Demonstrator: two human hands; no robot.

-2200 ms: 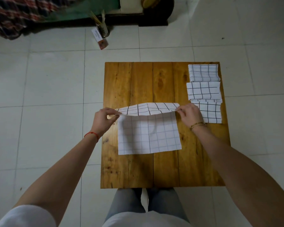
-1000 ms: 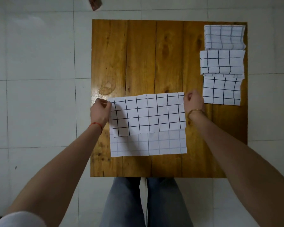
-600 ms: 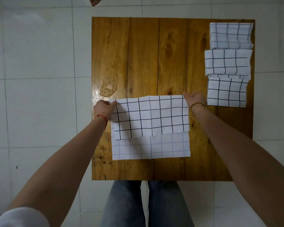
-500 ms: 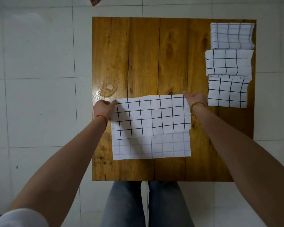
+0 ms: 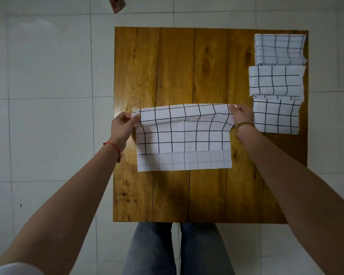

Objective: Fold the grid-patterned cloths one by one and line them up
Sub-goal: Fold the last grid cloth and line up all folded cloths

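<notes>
Pinching at both far corners is what is seen here: the left hand [image 5: 121, 126] is closed on the far-left corner of the grid cloth [image 5: 184, 139], thumb and fingers curled round the edge, and the right hand [image 5: 241, 115] is closed on the far-right corner in the same way. Nothing else is held by either. The cloth lies mid-worktop [image 5: 177, 66], w/ its far edge lifted and rolled toward the person, so a dark-lined layer is draped over a paler strip left exposed along the near edge.

Handling, as judged: the fabric is thin, light and limp. It sags between the hands and buckles near the right corner, so no stiffness can be relied on. Little grip force is needed, but the span should be kept taut, else the fold line is likely to wander. Corners are the sensible hold points, since edges can be matched there; a mid-edge grab would prob. bunch it. Slip looks unlikely, as the weave seems matte. No breakage risk, only creasing.

Three folded cloths are lined up along the right edge: the far one [image 5: 279, 49], the middle one [image 5: 276, 81] and the near one [image 5: 276, 117], the last partly tucked under the middle one and just beside the right hand. Care is needed so that row is not nudged.
</notes>
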